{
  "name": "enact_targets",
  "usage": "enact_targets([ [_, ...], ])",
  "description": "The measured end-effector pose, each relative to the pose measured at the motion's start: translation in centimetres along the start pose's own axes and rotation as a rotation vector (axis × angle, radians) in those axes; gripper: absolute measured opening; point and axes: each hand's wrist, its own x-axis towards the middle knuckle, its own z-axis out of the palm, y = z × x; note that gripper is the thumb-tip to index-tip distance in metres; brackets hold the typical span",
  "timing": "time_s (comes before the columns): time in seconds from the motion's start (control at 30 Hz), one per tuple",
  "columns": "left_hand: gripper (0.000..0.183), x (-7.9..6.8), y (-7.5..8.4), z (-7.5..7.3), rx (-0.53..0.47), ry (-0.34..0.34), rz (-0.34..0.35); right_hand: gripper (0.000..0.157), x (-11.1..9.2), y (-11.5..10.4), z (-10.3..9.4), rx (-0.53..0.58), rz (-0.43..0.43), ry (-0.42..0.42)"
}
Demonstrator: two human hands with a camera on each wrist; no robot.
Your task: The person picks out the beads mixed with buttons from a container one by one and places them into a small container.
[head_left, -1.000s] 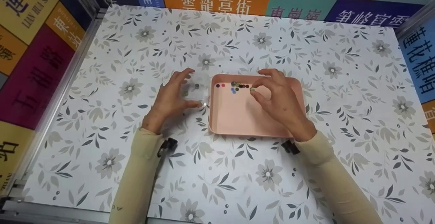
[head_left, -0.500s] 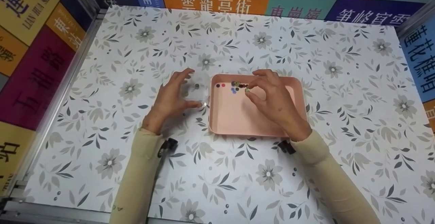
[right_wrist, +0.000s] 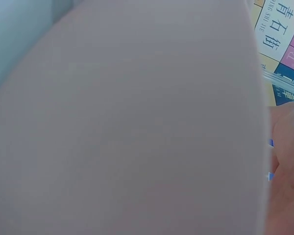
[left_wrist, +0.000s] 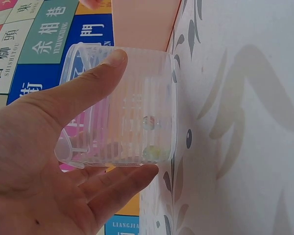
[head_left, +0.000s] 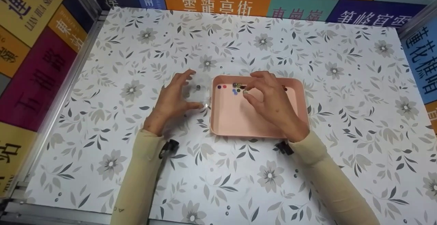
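My left hand (head_left: 170, 97) grips a clear plastic box (left_wrist: 130, 98), thumb on one side and fingers on the other. In the left wrist view a greenish marble (left_wrist: 156, 153) and a clear one (left_wrist: 148, 122) show through its wall. Over the pink tray (head_left: 235, 119), my right hand (head_left: 276, 103) pinches a small glassy marble (head_left: 245, 92) between thumb and index finger. Several marbles lie along the tray's far side, among them a red one (head_left: 224, 86) and a blue one (head_left: 235, 91); the right hand hides part of that row.
The tray stands just right of the box on a flower-patterned tabletop (head_left: 269, 197). Colourful panels with lettering (head_left: 218, 4) rise behind and beside the table. A pale, blurred surface (right_wrist: 137, 122) fills most of the right wrist view.
My right hand has moved a little left across the tray, carrying the pinched marble. Dark marbles now show to the right of that hand. The left hand stays with the box.
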Motion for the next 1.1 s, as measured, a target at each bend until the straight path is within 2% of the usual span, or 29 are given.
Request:
enact_targets([
  [0.5, 0.106, -0.06, 0.09, 0.14, -0.016, 0.001, -0.007, 0.011, 0.32, -0.45, 0.23, 0.011, 0.024, -0.019],
  [1.1, 0.106, -0.07, 0.15, -0.11, 0.013, -0.006, -0.003, 0.011, 0.59, -0.67, 1.03, 0.067, -0.032, -0.014],
])
